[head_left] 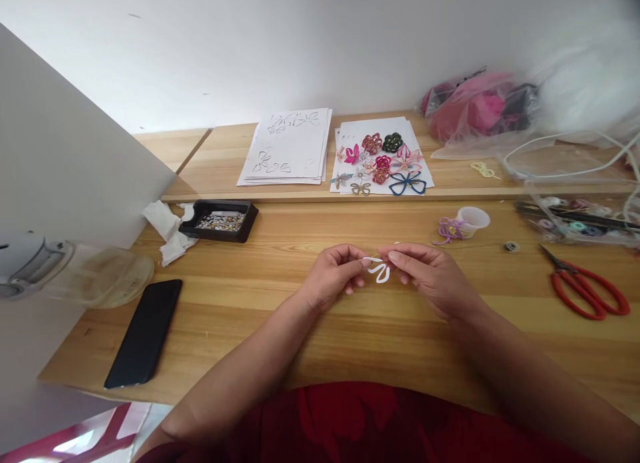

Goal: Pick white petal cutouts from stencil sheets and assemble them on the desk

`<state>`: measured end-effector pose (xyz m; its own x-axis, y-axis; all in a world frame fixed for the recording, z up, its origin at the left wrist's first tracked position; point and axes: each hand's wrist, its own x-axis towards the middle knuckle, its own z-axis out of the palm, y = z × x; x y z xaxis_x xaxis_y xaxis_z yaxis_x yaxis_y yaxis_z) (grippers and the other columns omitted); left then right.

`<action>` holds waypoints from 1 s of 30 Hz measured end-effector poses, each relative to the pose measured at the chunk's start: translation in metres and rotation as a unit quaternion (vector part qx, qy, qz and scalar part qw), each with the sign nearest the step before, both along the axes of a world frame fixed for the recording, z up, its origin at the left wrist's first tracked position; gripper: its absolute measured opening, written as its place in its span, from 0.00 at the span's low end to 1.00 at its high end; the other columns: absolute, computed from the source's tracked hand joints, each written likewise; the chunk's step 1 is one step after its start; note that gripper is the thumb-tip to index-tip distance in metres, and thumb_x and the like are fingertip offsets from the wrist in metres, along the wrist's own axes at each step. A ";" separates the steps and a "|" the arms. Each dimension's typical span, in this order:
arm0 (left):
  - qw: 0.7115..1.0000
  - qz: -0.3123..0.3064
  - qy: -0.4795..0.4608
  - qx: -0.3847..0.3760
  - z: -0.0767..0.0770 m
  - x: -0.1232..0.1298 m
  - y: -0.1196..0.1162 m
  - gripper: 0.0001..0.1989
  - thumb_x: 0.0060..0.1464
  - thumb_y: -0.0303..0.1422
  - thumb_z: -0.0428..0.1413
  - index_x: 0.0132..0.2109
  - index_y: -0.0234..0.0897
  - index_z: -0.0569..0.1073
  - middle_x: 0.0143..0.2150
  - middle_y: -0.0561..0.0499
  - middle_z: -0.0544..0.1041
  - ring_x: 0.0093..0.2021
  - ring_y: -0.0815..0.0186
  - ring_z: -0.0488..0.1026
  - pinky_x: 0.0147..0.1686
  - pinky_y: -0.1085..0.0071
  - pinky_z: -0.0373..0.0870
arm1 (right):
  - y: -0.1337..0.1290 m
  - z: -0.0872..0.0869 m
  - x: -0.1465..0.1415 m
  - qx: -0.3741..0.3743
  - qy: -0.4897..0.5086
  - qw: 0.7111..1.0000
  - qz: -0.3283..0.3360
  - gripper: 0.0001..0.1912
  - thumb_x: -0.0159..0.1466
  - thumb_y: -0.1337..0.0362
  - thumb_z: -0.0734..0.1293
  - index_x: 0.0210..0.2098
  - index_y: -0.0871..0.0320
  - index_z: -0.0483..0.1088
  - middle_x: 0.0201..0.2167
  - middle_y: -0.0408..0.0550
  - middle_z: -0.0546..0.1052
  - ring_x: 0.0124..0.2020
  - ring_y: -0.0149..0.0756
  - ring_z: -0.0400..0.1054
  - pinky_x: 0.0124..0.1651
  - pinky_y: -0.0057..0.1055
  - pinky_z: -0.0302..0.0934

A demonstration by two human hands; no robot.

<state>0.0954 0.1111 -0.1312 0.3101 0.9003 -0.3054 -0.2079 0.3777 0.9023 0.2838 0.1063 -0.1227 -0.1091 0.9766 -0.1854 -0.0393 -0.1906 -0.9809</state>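
Observation:
Between my two hands, above the middle of the wooden table, is a small white looped cord flower [382, 274]. My left hand [336, 274] pinches its left side between thumb and fingers. My right hand [425, 271] is closed with thumb and forefinger pressed together at the flower's right side. A thin thread or wire seems to run from near my right hand toward a small spool [511, 247]. My fingertips hide part of the flower. Beyond my right hand lies a purple cord piece [451, 230] against a white plastic cup [473, 222].
Red-handled scissors [590, 291] lie at the right, near a clear box [580, 216] of spools. At the left are a black bead tray [219, 220], a phone [144, 334] and a clear jug [100, 276]. Finished cord flowers [382, 162] and drawn sheets [287, 146] rest on the back ledge.

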 end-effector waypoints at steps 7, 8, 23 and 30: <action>1.000 0.017 -0.007 -0.009 0.003 0.001 0.000 0.15 0.44 0.38 0.66 0.33 0.33 0.72 0.21 0.56 0.71 0.17 0.77 0.65 0.13 0.81 0.55 | 0.000 0.004 -0.001 -0.016 0.007 0.999 0.039 0.13 0.57 0.54 0.73 0.35 0.56 0.81 0.24 0.45 0.74 0.20 0.27 0.58 0.22 0.28 0.50; 1.000 0.017 -0.008 -0.008 0.003 0.001 0.000 0.15 0.44 0.38 0.66 0.34 0.33 0.72 0.22 0.56 0.71 0.17 0.77 0.65 0.13 0.81 0.55 | 0.000 0.006 -0.001 -0.019 0.005 0.999 0.042 0.13 0.57 0.54 0.73 0.36 0.56 0.80 0.23 0.45 0.74 0.20 0.27 0.58 0.22 0.28 0.50; 0.999 0.031 0.006 0.010 0.004 0.002 -0.002 0.13 0.47 0.37 0.64 0.32 0.33 0.70 0.23 0.56 0.72 0.17 0.77 0.66 0.13 0.81 0.55 | 0.000 0.008 -0.002 -0.072 0.097 0.992 0.042 0.20 0.57 0.46 0.71 0.33 0.57 0.81 0.26 0.50 0.76 0.28 0.33 0.66 0.24 0.27 0.52; 1.000 0.026 0.007 0.010 0.003 0.004 -0.002 0.13 0.47 0.38 0.65 0.33 0.33 0.72 0.21 0.57 0.70 0.16 0.76 0.65 0.12 0.81 0.55 | -0.002 0.007 -0.005 -0.029 0.033 0.998 0.053 0.17 0.58 0.49 0.72 0.32 0.57 0.79 0.24 0.44 0.72 0.21 0.27 0.57 0.24 0.28 0.49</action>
<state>0.0997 0.1093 -0.1285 0.2584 0.9211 -0.2913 -0.2143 0.3487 0.9124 0.2788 0.1041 -0.1161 -0.2246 0.9469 -0.2301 -0.0802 -0.2533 -0.9641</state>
